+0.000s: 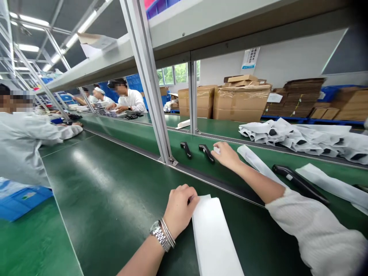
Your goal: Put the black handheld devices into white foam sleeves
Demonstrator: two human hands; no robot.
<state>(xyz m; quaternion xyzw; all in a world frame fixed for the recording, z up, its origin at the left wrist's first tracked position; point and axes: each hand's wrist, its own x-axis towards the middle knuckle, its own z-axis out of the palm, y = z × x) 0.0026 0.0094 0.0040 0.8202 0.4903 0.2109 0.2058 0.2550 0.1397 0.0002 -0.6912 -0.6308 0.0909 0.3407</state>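
Observation:
My left hand (181, 209), with a watch and bangles on its wrist, has its fingers curled at the top edge of a stack of flat white sleeves (215, 237) and pinches it. My right hand (226, 154) reaches over the sunken green belt, its fingers closed, with a small white bit showing at the fingertips. What it holds is mostly hidden. Just left of those fingertips lies a black curved part (206, 152), and another black part (186, 149) is further left. Under my right forearm lies a white sleeve (258, 163), beside a longer black curved part (299, 182).
A metal post (151, 84) rises from the table edge, below an overhead shelf (230, 23). Wrapped white pieces (301, 138) are piled across the belt, with cardboard boxes (241, 101) behind. A co-worker (23, 138) works at the left, near a blue crate (24, 199).

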